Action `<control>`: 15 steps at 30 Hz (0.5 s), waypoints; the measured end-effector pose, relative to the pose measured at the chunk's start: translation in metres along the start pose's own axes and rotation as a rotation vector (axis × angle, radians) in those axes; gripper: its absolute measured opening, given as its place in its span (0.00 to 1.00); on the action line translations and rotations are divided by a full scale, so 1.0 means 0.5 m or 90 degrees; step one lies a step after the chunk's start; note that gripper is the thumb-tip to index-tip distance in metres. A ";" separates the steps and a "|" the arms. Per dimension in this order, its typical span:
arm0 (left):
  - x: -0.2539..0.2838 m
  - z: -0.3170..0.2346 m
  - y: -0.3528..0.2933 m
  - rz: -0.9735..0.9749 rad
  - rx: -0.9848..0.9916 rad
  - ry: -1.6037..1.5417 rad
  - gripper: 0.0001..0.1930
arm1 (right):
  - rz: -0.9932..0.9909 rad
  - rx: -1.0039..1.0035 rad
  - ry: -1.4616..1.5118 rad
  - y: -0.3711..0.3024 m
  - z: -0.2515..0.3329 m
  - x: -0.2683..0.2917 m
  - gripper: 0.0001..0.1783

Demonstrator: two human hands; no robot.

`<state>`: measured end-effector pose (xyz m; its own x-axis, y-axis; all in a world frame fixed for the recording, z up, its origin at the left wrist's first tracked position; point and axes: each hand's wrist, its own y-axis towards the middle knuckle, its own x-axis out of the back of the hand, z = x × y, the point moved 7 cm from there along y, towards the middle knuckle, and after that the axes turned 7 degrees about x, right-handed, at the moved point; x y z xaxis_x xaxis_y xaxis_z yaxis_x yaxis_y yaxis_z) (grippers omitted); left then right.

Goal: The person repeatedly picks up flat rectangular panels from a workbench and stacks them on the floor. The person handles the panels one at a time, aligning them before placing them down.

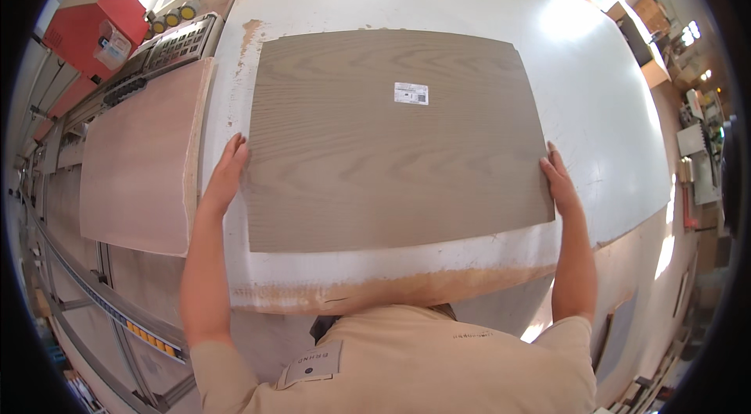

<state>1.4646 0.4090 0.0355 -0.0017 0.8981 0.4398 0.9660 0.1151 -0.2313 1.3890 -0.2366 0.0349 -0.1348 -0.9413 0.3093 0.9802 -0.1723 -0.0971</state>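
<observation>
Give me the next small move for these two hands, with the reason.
Probably press the left hand and right hand evenly inward to firm the grip on the wood-grain panel, since it lies flat on the white table with one hand at each side edge.

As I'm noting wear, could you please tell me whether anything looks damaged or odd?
Yes, the white worktop looks marred: a ragged brown strip runs along its near edge, and a brown patch lies beside the far left corner of the wood-grain panel. Both interrupt the white, perhaps from wear.
</observation>
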 end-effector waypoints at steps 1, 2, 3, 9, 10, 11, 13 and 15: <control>-0.032 0.008 0.014 0.021 0.035 -0.035 0.36 | 0.003 -0.032 0.030 0.011 -0.016 0.002 0.37; -0.059 0.016 0.024 0.042 0.071 -0.051 0.37 | 0.010 -0.041 0.060 0.018 -0.025 -0.001 0.37; -0.080 0.018 0.027 0.075 0.094 -0.165 0.37 | 0.032 -0.053 0.076 0.022 -0.033 -0.005 0.36; -0.111 -0.012 0.014 0.162 0.126 -0.316 0.38 | 0.014 -0.082 0.204 -0.007 -0.083 0.023 0.37; -0.107 -0.012 0.010 0.146 0.152 -0.288 0.38 | 0.012 -0.100 0.227 -0.013 -0.091 0.028 0.37; -0.107 -0.017 0.009 0.140 0.154 -0.272 0.37 | 0.052 -0.076 0.261 -0.010 -0.085 0.026 0.37; -0.107 -0.031 0.010 0.134 0.147 -0.259 0.36 | 0.063 -0.065 0.155 0.020 -0.067 0.029 0.38; -0.104 -0.038 0.017 0.120 0.157 -0.255 0.35 | 0.068 0.052 -0.034 0.095 -0.001 0.018 0.36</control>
<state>1.4777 0.3553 0.0275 0.0209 0.9997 0.0142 0.8693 -0.0112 -0.4942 1.4341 -0.2532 0.0328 -0.0235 -0.9358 0.3518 0.9974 -0.0457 -0.0549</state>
